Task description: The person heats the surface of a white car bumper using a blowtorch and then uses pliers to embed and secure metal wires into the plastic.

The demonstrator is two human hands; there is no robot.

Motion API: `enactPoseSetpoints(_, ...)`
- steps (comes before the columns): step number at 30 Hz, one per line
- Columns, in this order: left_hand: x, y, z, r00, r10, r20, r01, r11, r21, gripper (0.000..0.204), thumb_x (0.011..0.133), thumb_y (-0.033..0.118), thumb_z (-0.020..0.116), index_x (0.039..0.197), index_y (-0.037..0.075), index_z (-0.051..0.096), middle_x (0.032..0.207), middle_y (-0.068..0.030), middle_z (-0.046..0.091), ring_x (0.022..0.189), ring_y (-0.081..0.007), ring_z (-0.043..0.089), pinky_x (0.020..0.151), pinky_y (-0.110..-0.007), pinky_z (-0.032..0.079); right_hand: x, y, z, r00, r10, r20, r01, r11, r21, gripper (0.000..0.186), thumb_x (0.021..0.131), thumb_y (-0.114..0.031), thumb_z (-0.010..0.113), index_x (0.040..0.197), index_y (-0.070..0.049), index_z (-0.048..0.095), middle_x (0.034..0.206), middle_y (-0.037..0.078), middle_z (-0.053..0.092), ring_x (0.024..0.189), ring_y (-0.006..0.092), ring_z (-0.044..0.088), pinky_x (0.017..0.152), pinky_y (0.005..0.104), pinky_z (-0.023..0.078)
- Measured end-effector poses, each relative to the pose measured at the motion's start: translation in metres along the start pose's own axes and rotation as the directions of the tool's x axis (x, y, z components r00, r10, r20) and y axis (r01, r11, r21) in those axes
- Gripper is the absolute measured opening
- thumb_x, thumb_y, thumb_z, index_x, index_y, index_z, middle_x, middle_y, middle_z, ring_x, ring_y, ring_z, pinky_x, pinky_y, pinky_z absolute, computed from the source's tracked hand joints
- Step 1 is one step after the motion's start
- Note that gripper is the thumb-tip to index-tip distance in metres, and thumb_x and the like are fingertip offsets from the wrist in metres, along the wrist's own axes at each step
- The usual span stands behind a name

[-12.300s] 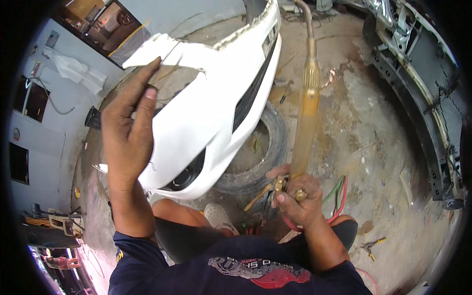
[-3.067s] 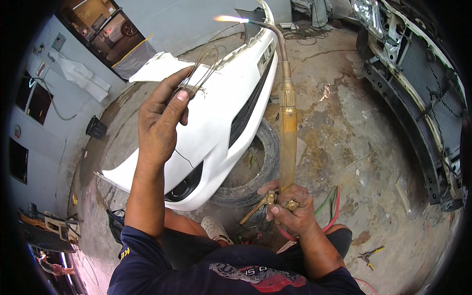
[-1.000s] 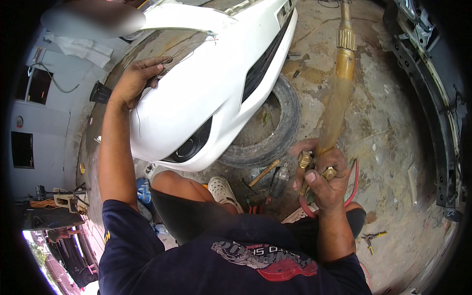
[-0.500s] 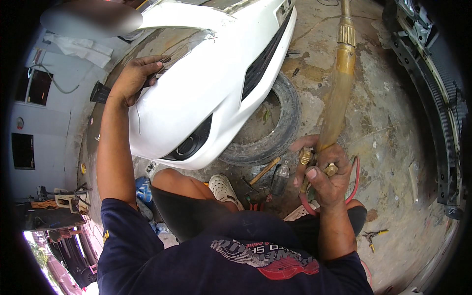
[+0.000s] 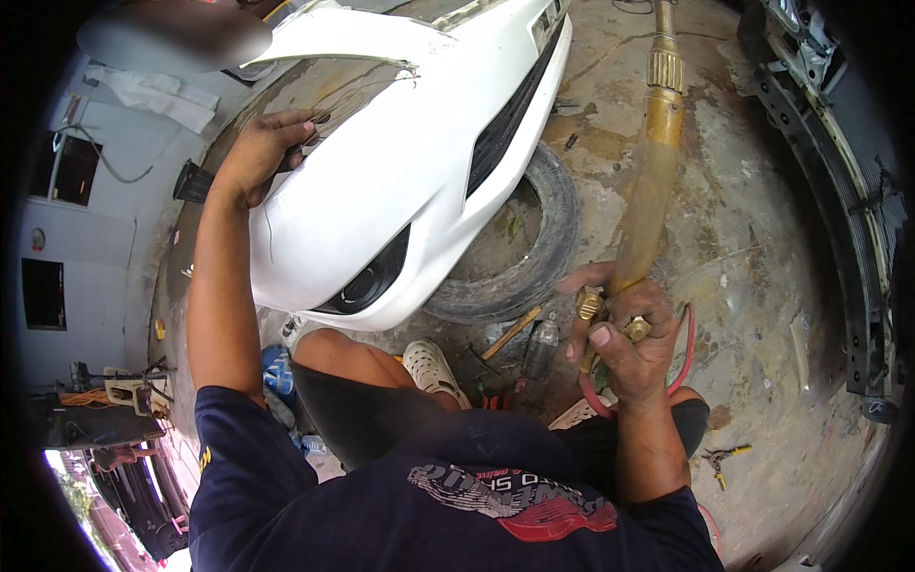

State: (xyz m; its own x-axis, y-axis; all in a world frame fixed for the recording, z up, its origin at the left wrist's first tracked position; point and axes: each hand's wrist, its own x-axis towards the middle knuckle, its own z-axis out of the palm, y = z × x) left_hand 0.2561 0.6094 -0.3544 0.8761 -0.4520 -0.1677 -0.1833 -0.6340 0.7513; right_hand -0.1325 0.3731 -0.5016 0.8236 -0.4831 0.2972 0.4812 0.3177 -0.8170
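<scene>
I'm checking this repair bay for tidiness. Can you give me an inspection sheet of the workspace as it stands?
Surface: stained concrete floor, gritty.
Job's things: white car bumper resting on an old tyre; brass gas torch.
Clutter: a hammer and a small canister by the tyre; pliers on the floor.
Hands: left hand pressed on the bumper's edge; right hand gripping the torch at its valves.
Cables: red and green hoses looping from the torch.
Surroundings: dark car body frame at right.

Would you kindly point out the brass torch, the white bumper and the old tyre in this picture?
brass torch (image 5: 640,214): head view, on the long brass barrel above the right hand.
white bumper (image 5: 381,181): head view, on its broad painted face.
old tyre (image 5: 543,248): head view, on the sidewall right of the bumper.
</scene>
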Motion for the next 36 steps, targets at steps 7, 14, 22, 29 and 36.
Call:
enactPoseSetpoints(7,-0.0046,0.0034,-0.0042,1.000,0.003,0.021,-0.003,1.000,-0.008,0.040,0.102,0.012,0.068,0.138,-0.007,0.069,0.085,0.0029,0.065,0.064,-0.0058,0.048,0.064,-0.020,0.042,0.0021,-0.0016,-0.0005,1.000,-0.004,0.022,0.004,1.000,-0.007,0.020,0.097,-0.003,0.072,0.090,-0.006,0.053,0.123,0.039,0.067,0.066,0.0153,0.072,0.058,0.0289,0.061)
enactPoseSetpoints(14,-0.0063,0.0073,-0.0020,1.000,-0.016,0.019,0.016,1.000,0.009,0.039,0.104,0.011,0.066,0.140,-0.004,0.069,0.085,0.0049,0.061,0.064,-0.0050,0.047,0.059,-0.019,0.041,0.0023,-0.0010,-0.0024,1.000,-0.007,0.026,0.007,1.000,-0.009,0.019,0.098,-0.004,0.072,0.092,-0.005,0.054,0.123,0.038,0.067,0.067,0.0158,0.071,0.060,0.0301,0.062)
enactPoseSetpoints(22,-0.0060,0.0068,-0.0031,0.999,-0.026,0.026,0.026,1.000,-0.017,0.040,0.104,0.010,0.068,0.140,-0.006,0.068,0.087,0.0035,0.065,0.064,-0.0048,0.049,0.059,-0.019,0.042,0.0018,-0.0016,0.0000,1.000,0.012,0.011,-0.012,1.000,0.002,0.021,0.098,-0.005,0.072,0.091,-0.006,0.053,0.123,0.036,0.067,0.068,0.0156,0.071,0.061,0.0297,0.062)
enactPoseSetpoints(29,-0.0039,0.0035,0.0004,1.000,-0.030,-0.003,0.030,0.999,-0.041,0.039,0.103,0.010,0.069,0.140,-0.005,0.068,0.088,0.0040,0.066,0.064,-0.0039,0.048,0.058,-0.018,0.042,0.0018,-0.0007,-0.0012,1.000,0.017,0.018,-0.017,1.000,0.000,0.021,0.098,-0.006,0.072,0.090,-0.006,0.052,0.124,0.036,0.067,0.068,0.0154,0.071,0.060,0.0295,0.061)
enactPoseSetpoints(36,-0.0037,0.0007,-0.0052,1.000,-0.026,0.004,0.026,0.998,-0.058,0.038,0.103,0.011,0.069,0.139,-0.004,0.070,0.086,0.0047,0.063,0.063,-0.0046,0.048,0.059,-0.019,0.042,0.0026,-0.0010,-0.0013,1.000,0.007,0.020,-0.007,1.000,-0.017,0.021,0.098,-0.005,0.072,0.091,-0.007,0.052,0.123,0.036,0.068,0.067,0.0152,0.071,0.059,0.0290,0.061)
